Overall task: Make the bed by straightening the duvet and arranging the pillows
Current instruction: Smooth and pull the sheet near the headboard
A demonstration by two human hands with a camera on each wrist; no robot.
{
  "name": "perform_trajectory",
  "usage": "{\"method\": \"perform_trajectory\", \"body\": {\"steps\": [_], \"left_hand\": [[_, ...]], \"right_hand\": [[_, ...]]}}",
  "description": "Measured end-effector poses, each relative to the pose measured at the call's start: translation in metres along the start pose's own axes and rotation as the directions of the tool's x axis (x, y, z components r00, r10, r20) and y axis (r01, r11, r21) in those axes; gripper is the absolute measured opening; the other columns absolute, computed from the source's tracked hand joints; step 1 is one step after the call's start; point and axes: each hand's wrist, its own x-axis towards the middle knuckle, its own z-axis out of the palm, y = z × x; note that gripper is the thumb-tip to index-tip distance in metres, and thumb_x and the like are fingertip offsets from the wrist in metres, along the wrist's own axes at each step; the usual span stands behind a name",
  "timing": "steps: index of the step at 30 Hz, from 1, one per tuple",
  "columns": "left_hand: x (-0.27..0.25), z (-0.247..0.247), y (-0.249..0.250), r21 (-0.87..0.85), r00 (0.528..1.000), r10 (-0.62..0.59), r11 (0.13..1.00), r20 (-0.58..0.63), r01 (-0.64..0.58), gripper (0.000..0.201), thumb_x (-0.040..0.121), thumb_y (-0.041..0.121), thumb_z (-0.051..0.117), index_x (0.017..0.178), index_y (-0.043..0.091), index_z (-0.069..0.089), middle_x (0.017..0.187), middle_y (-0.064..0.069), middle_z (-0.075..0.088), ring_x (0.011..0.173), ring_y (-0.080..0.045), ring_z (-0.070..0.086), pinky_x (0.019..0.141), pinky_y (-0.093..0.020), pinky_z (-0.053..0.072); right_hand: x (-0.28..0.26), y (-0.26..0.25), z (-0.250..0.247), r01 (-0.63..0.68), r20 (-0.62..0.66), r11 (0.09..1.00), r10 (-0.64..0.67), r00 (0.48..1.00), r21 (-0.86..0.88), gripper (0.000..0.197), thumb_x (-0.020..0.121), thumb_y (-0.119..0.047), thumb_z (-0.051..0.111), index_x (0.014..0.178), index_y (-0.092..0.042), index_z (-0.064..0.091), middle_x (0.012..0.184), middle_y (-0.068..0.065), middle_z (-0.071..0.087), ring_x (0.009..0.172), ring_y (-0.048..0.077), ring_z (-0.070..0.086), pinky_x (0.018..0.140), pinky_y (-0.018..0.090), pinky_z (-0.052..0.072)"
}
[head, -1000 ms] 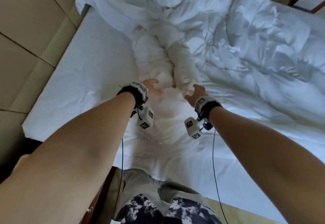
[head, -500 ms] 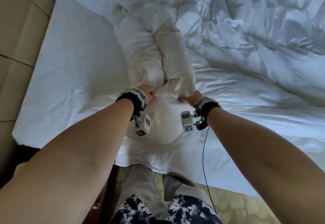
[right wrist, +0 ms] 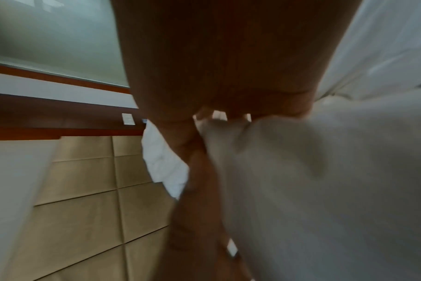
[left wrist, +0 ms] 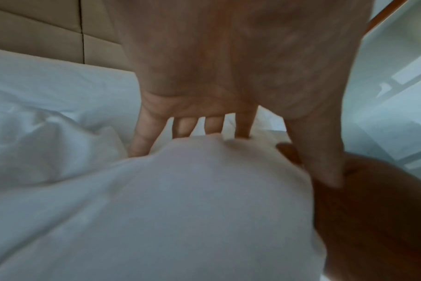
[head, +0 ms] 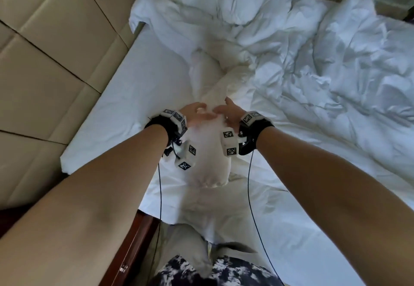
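Observation:
A crumpled white duvet (head: 336,61) covers the right and far side of the bed. One twisted roll of it runs toward me and ends in a bunched end (head: 208,162) that hangs between my wrists. My left hand (head: 195,112) and right hand (head: 228,112) sit close together and grip that roll from either side, holding it above the sheet. In the left wrist view my left hand (left wrist: 240,123) has its fingers behind the fabric (left wrist: 180,199) and its thumb in front. The right hand (right wrist: 219,117) curls its fingers into the cloth (right wrist: 312,171).
A beige padded headboard (head: 44,61) runs along the left. Bare white sheet (head: 134,106) lies between it and the roll. A dark wooden frame edge (head: 134,241) stands by my legs. A puffy white lump (head: 239,0) lies at the far end; whether it is a pillow, I cannot tell.
Both hands reached the roll's end and took hold of it. They have since drawn together and lifted it, so the bunched end now hangs under my wrists.

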Motion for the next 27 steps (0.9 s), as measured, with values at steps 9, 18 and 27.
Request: {"method": "perform_trajectory", "body": {"steps": [9, 18, 27], "left_hand": [[-0.063, -0.056, -0.01, 0.234, 0.965, 0.027, 0.972, -0.259, 0.036, 0.041, 0.079, 0.021, 0.069, 0.117, 0.012, 0.057, 0.115, -0.007, 0.064, 0.102, -0.029, 0.06, 0.092, -0.041, 0.05], [-0.126, -0.101, -0.031, 0.172, 0.846, 0.046, 0.984, -0.532, 0.055, 0.025, 0.089, 0.007, 0.045, 0.104, 0.004, 0.065, 0.11, -0.015, 0.065, 0.098, -0.033, 0.06, 0.078, -0.033, 0.047], [-0.169, -0.111, -0.055, -0.042, 0.72, 0.037, 0.995, -0.693, -0.092, 0.039, 0.084, -0.001, 0.05, 0.118, 0.011, 0.067, 0.113, -0.009, 0.068, 0.098, -0.019, 0.06, 0.075, -0.021, 0.041]], "right_hand": [[-0.044, -0.06, 0.052, 0.073, 0.253, 0.997, -0.076, 0.964, 0.021, 0.027, 0.094, -0.02, 0.054, 0.12, -0.014, 0.052, 0.112, 0.016, 0.054, 0.094, 0.033, 0.059, 0.092, 0.054, 0.051], [-0.072, -0.054, 0.1, 0.16, 0.269, 0.943, -0.079, 0.96, -0.293, 0.051, 0.08, -0.021, 0.075, 0.121, -0.016, 0.046, 0.107, 0.009, 0.06, 0.096, 0.022, 0.066, 0.078, 0.05, 0.058], [-0.11, -0.064, 0.146, 0.439, 0.438, 0.352, -0.088, 0.895, -0.827, 0.046, 0.092, -0.048, 0.053, 0.122, -0.013, 0.056, 0.115, 0.007, 0.065, 0.101, 0.026, 0.065, 0.086, 0.036, 0.054]]}}
